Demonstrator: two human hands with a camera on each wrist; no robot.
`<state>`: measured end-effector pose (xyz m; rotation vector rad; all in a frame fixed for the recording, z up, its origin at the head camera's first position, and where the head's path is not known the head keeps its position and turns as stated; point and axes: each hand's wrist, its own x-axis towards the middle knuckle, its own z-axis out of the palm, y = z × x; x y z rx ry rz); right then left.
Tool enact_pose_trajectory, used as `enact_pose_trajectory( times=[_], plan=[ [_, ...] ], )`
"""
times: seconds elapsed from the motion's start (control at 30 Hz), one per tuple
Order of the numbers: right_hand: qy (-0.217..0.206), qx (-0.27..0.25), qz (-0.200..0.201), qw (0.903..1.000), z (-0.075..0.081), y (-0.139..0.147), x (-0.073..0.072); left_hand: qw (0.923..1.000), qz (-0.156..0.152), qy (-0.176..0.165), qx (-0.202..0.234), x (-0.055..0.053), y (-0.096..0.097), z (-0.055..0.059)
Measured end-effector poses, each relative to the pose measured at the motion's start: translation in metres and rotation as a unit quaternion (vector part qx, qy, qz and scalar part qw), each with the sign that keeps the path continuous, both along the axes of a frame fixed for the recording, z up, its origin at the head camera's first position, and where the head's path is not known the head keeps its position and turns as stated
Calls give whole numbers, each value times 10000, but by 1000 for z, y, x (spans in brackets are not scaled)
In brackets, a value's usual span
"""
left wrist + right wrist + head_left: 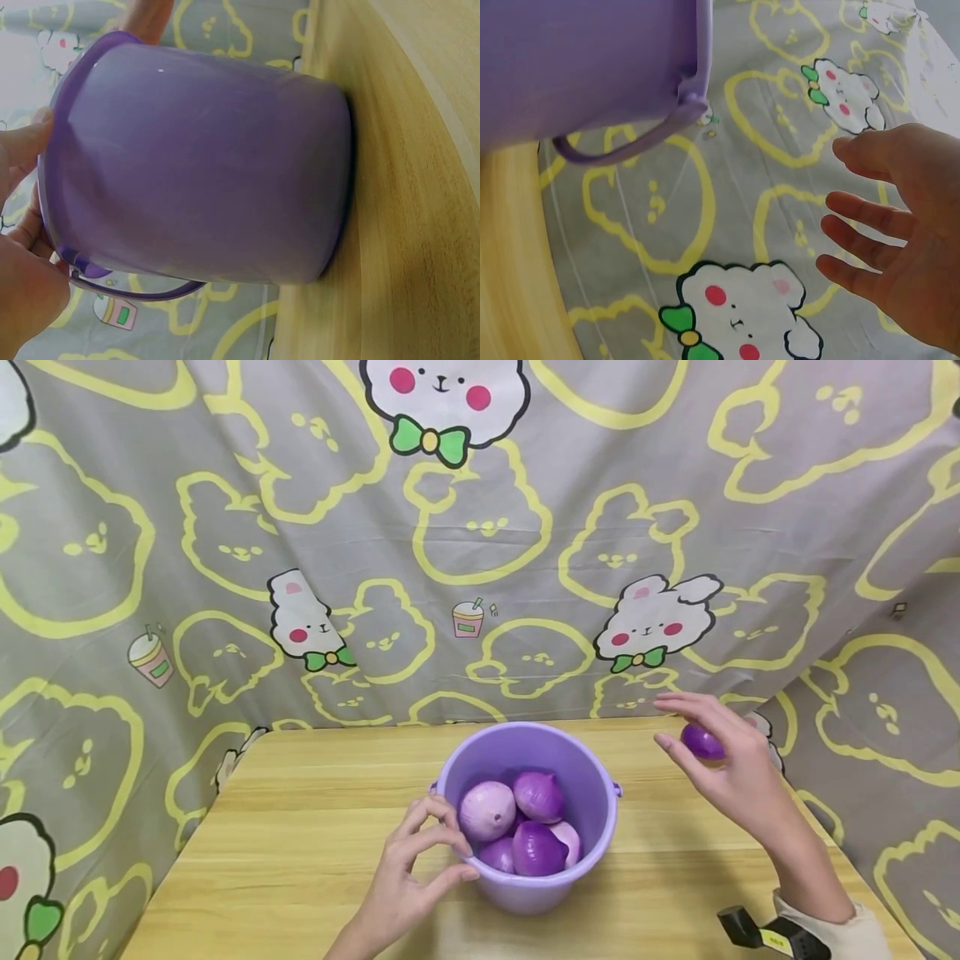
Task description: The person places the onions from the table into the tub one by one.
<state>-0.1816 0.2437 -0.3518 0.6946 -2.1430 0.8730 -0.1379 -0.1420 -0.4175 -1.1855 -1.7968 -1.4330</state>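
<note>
A purple bucket [517,893] stands upright on the wooden table, with several dark and pale purple onions [540,849] inside it. My left hand [412,864] holds the bucket's left rim; in the left wrist view, the thumb [34,137] lies against the rim from outside. To the right of the bucket, my right hand [723,768] is raised with fingers spread and nothing in its grasp. Another dark purple onion [702,742] shows through the space between its thumb and fingers, partly hidden by the hand. The right wrist view has the right hand [900,232] apart from the bucket.
The bucket's handle [622,150] hangs down along its side. A grey curtain [487,568] with cartoon animals closes off the back and both sides of the wooden table [300,827]. A black device [776,935] is strapped at my right wrist.
</note>
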Motion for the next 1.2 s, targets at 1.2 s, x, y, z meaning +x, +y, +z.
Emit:
enact_pose_trajectory(
  times=[1.2],
  plan=[
    [-586,148,-967,9935,-43,40,-36,9999,116,33,-68,0,-2,-5]
  ],
)
